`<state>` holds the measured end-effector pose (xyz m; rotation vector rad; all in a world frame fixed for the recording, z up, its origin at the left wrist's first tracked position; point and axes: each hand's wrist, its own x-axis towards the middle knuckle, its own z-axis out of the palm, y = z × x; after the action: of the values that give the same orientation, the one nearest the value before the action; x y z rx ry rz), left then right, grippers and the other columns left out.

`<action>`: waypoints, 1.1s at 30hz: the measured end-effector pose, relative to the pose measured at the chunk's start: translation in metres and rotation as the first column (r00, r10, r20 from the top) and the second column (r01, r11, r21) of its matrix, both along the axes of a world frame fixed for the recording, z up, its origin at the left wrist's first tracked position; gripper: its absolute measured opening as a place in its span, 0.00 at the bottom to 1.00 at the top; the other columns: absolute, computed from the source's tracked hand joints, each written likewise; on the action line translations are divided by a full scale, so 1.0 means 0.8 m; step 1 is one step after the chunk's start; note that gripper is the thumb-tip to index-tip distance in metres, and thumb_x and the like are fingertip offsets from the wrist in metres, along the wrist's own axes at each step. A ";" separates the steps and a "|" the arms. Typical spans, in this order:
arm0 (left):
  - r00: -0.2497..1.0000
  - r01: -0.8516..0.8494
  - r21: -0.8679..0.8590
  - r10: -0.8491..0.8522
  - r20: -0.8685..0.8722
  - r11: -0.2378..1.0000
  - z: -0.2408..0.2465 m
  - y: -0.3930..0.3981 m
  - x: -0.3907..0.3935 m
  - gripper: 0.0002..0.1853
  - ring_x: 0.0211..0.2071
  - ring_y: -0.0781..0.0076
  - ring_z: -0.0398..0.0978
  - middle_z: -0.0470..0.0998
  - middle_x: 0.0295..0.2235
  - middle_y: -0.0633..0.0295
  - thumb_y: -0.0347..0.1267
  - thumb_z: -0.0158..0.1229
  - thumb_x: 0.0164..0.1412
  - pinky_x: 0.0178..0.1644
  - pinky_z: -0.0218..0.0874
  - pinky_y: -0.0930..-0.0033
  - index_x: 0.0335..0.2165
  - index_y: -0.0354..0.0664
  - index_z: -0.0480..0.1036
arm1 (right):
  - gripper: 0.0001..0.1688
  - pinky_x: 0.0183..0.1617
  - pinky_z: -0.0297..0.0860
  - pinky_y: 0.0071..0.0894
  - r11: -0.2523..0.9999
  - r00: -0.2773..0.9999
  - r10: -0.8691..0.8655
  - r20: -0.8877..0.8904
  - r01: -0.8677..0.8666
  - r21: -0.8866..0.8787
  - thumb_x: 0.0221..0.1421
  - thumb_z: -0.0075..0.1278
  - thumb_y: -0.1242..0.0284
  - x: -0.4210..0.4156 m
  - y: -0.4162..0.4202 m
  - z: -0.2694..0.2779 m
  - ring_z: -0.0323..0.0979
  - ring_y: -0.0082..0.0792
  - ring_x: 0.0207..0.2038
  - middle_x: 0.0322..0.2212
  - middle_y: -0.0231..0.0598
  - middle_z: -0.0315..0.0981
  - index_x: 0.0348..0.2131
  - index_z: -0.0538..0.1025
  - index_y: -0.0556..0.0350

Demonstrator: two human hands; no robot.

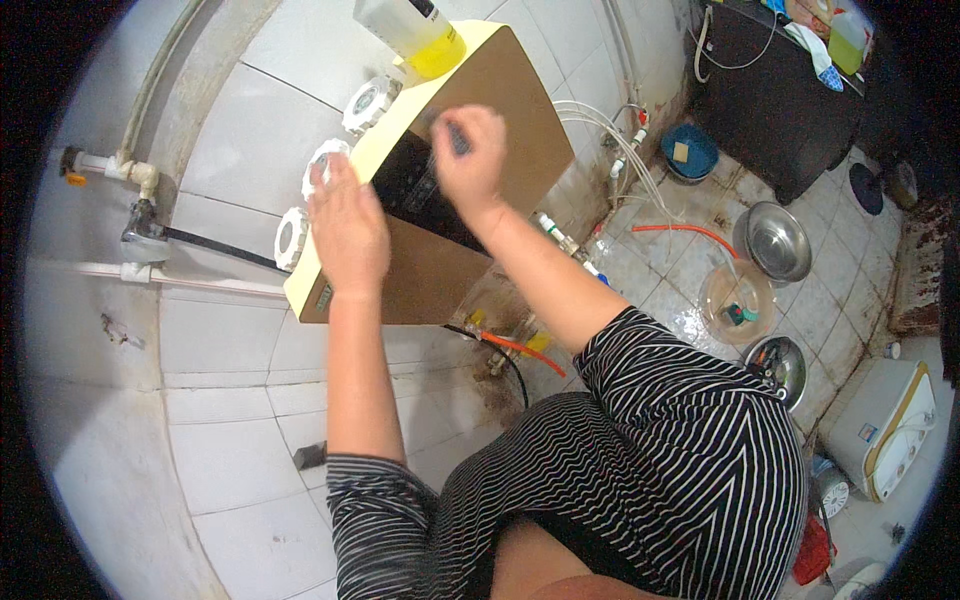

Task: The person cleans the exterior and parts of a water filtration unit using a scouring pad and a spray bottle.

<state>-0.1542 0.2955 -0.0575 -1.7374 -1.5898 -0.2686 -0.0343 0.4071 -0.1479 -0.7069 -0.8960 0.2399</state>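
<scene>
A box-shaped appliance, probably a water purifier, is fixed to the tiled wall, with a brown front (517,112), a glossy black panel (394,169) and a pale yellow top edge (480,34). My left hand (349,240) lies along that edge, fingers stretched out over a white ribbed cap (322,161). Two similar caps, an upper cap (371,105) and a lower cap (291,238), flank it. In front of the panel my right hand (476,161) is curled and blurred, gripping a small dark object (458,139) of unclear kind. A clear bottle of yellow liquid (435,52) stands on top.
Pipes with a valve (142,180) run along the wall at left. Below are an orange hose (690,229), a blue basin (688,154), a steel basin (776,240) and a clear tub (724,315). A twin-tub washing machine (874,427) is at right, a dark cabinet (772,105) behind.
</scene>
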 end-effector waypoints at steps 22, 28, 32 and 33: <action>0.997 0.045 0.093 -0.051 0.057 0.995 -0.009 0.026 0.026 0.22 0.57 0.50 0.69 0.73 0.54 0.51 0.36 0.46 0.67 0.57 0.61 0.51 0.55 0.38 0.68 | 0.07 0.43 0.63 0.42 0.985 0.980 -0.169 -0.104 0.164 -0.054 0.47 0.57 0.76 0.084 0.107 0.001 0.69 0.46 0.36 0.31 0.42 0.74 0.30 0.76 0.55; 0.996 0.005 0.070 -0.011 0.086 0.998 -0.010 0.027 0.022 0.22 0.58 0.51 0.68 0.72 0.55 0.51 0.37 0.47 0.66 0.59 0.59 0.49 0.55 0.38 0.68 | 0.07 0.42 0.63 0.41 0.998 0.994 -0.029 0.102 0.023 0.061 0.45 0.58 0.76 0.026 0.016 0.003 0.70 0.45 0.37 0.31 0.41 0.73 0.28 0.75 0.54; 0.996 -0.007 0.068 0.001 0.088 0.998 -0.010 0.025 0.024 0.22 0.58 0.49 0.67 0.72 0.55 0.51 0.36 0.47 0.66 0.59 0.58 0.49 0.55 0.38 0.68 | 0.08 0.42 0.63 0.40 0.998 0.998 -0.016 0.067 0.013 0.057 0.45 0.59 0.77 0.034 0.025 0.007 0.70 0.45 0.36 0.30 0.41 0.73 0.29 0.75 0.54; 0.997 -0.009 0.070 0.004 0.073 0.997 -0.008 0.023 0.025 0.22 0.58 0.48 0.67 0.72 0.55 0.51 0.36 0.47 0.66 0.59 0.58 0.49 0.55 0.38 0.68 | 0.08 0.41 0.63 0.40 0.997 0.999 -0.040 0.018 0.039 0.061 0.45 0.59 0.77 0.039 0.048 0.007 0.70 0.45 0.35 0.29 0.41 0.73 0.29 0.76 0.54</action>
<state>-0.1341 0.3141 -0.0641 -1.6848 -1.6182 -0.3840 -0.0032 0.4458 -0.1424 -0.6703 -0.9029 0.1705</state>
